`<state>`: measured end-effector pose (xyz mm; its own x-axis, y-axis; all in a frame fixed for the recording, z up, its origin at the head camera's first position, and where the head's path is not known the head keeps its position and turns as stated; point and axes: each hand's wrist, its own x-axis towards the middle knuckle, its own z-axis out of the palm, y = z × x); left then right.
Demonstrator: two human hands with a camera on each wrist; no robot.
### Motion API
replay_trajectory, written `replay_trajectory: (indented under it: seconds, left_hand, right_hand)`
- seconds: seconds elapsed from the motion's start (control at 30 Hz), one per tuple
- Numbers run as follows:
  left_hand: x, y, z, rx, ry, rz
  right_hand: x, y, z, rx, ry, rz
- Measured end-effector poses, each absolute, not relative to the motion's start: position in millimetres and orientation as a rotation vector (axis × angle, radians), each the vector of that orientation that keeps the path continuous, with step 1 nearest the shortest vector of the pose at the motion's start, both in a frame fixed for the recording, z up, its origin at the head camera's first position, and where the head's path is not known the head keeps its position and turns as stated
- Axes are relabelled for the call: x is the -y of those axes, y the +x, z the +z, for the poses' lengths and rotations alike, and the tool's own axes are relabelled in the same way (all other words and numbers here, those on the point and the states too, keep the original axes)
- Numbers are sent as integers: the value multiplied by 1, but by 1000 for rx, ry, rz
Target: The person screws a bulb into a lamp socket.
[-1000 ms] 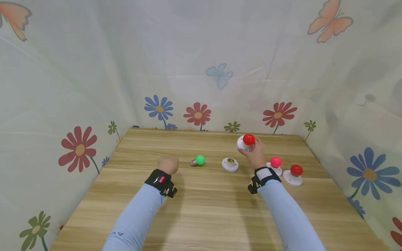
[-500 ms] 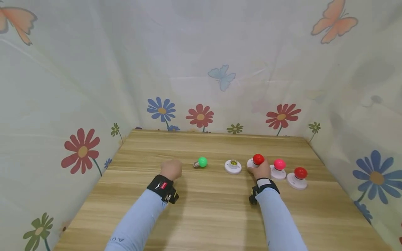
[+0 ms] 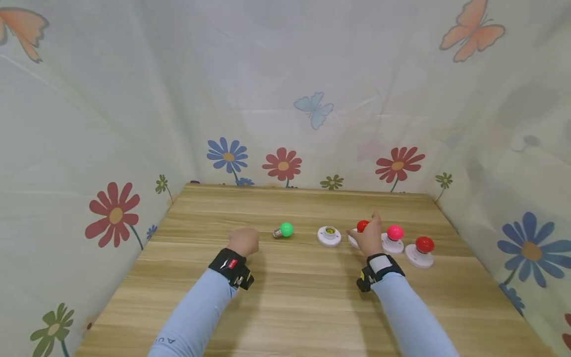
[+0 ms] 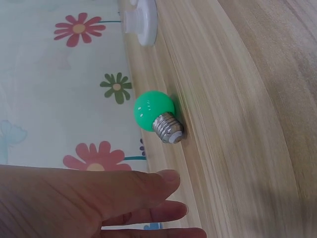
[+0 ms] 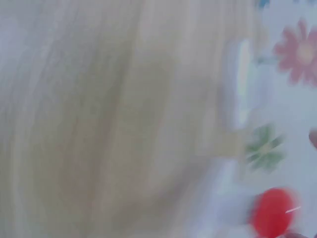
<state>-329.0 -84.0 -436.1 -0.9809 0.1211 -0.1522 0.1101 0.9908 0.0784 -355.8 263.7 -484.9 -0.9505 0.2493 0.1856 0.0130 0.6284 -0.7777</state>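
My left hand [image 3: 244, 241] hovers left of a green light bulb [image 3: 286, 229], holding nothing; in the left wrist view its fingers [image 4: 158, 212] extend near the bulb's metal screw base [image 4: 168, 128]. The bulb lies on its side on the table. My right hand [image 3: 369, 240] is spread behind a red bulb [image 3: 362, 225] that stands in a white lamp holder [image 3: 353, 241], partly hidden by the hand. Thumb and forefinger are parted, with no grip on the bulb. The right wrist view is blurred and shows this red bulb [image 5: 273, 212] low on the right.
An unfilled white lamp holder [image 3: 329, 237] sits between the green bulb and my right hand. To the right stand a pink bulb [image 3: 395, 232] and another red bulb [image 3: 425, 244], each in a white holder. A flowered curtain [image 3: 285, 99] surrounds the wooden table [image 3: 294, 307].
My right hand has lowered the red bulb in its holder from the back onto the table, left of the pink bulb, then let it go. The left hand has barely moved.
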Motion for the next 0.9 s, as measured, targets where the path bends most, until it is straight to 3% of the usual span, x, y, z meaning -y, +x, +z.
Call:
replay_trajectory:
  seconds: [0.2,0.43,0.9]
  left_hand:
    - [85,-327,-434,-2962,173,98]
    - [85,-323,-434,-2953,182,93]
    - [87,-327,-452,-2973,232,88]
  right_hand:
    - [-246,-329,-460,2516,112,845]
    - [-234,-299,-463,2783,358,755]
    - [-239,-293,-479,3204,291,688]
